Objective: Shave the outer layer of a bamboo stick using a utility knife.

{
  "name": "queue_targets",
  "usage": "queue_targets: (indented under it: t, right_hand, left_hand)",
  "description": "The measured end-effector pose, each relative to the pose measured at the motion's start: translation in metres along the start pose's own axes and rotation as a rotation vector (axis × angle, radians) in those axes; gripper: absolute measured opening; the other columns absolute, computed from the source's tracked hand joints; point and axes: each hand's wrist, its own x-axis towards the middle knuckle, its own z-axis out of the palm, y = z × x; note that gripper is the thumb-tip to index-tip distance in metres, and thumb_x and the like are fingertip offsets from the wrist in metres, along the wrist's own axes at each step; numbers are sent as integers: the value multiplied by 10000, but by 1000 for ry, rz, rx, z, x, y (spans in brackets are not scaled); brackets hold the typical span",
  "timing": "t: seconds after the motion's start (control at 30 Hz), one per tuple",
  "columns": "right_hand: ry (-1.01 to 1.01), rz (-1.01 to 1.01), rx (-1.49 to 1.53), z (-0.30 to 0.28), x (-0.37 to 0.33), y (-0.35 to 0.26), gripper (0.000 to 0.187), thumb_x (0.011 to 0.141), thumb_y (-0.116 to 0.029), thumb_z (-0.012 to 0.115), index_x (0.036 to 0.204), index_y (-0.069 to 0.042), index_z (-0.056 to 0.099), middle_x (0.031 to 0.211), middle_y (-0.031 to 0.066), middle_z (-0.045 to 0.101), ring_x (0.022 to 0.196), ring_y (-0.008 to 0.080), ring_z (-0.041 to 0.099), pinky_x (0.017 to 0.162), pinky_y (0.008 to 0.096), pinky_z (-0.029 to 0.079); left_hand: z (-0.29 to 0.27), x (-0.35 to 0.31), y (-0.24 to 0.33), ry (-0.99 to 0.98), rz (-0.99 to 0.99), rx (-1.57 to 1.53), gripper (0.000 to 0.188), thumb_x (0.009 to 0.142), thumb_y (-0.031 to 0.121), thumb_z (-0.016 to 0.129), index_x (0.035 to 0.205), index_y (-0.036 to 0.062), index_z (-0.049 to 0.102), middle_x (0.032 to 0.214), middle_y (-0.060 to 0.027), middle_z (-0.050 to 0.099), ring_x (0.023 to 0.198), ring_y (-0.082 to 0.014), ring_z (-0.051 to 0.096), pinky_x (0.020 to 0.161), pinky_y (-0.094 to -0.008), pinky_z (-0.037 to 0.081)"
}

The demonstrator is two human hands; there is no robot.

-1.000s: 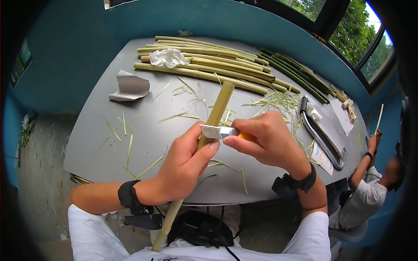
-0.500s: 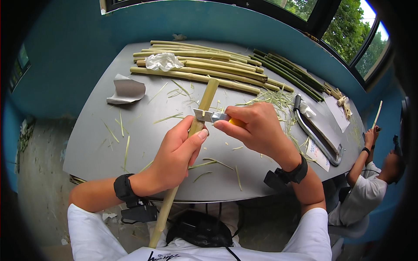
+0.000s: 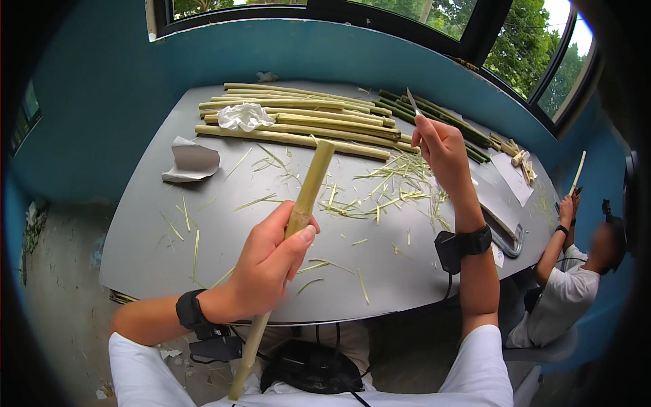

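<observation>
My left hand (image 3: pixel 271 254) is closed around a pale bamboo pole (image 3: pixel 310 186). The pole slants up from my lap, its far end over the grey table. Raised above the table's right half, my right hand (image 3: pixel 444 152) grips a knife with a pointed metal blade (image 3: pixel 411 100). Its blade points up and away from the pole, and my fingers hide the handle. Thin green-yellow bamboo shavings (image 3: pixel 400 193) lie scattered under and beyond my hands, thickest below my right hand.
Peeled bamboo poles (image 3: pixel 298 139) lie along the table's far side, with crumpled white tissue (image 3: pixel 245 117) on them. Darker green poles (image 3: pixel 475 153) are right of them. Curled brown-grey paper (image 3: pixel 192 161) sits left; a hacksaw (image 3: pixel 513 245) lies right. Another person (image 3: pixel 559 292) sits at the right, holding a stick.
The knife has left the pole: my right hand has lifted it up and to the right. My left hand keeps its hold on the pole. The view has shifted slightly.
</observation>
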Motion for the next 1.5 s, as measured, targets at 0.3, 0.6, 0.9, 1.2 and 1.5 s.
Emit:
queue_targets:
  t: [0.3, 0.6, 0.9, 1.2, 1.5]
  right_hand:
    - [-393, -350, -280, 54, -39, -81, 401, 959, -381, 687, 714, -70, 630, 517, 91, 524, 474, 293, 543, 483, 384, 388]
    - [-477, -361, -238, 67, -54, -72, 403, 949, -398, 684, 700, -85, 636, 505, 106, 518, 473, 324, 547, 488, 406, 392]
    - [-509, -364, -267, 65, -62, -75, 398, 949, -419, 677, 717, -96, 657, 511, 86, 540, 485, 314, 564, 493, 405, 404]
    - [-374, -343, -286, 62, -59, -61, 378, 935, -388, 712, 713, -86, 662, 509, 75, 527, 460, 265, 534, 476, 366, 387]
    - [-267, -364, -378, 62, -47, -56, 401, 956, -368, 700, 703, -60, 656, 487, 82, 432, 430, 234, 434, 468, 364, 321]
  left_hand:
    - [-4, 9, -11, 70, -97, -71, 250, 1073, 320, 495, 1113, 76, 532, 607, 37, 462, 462, -43, 394, 416, -223, 344]
    - [-3, 9, -13, 53, -98, -117, 263, 1046, 295, 560, 1172, 67, 526, 647, 44, 474, 504, -30, 421, 414, -217, 379]
    - [-5, 10, -15, -6, -78, -129, 366, 1045, 292, 562, 1300, 37, 501, 639, 59, 459, 464, -22, 398, 406, -207, 388]
    - [1, 10, -14, 15, -119, -72, 307, 1080, 332, 516, 1197, 48, 529, 624, 59, 448, 449, -22, 381, 392, -213, 356]
    - [-5, 14, -16, 35, -126, -57, 263, 1078, 324, 478, 989, 77, 474, 588, 30, 456, 444, -33, 359, 360, -204, 344]
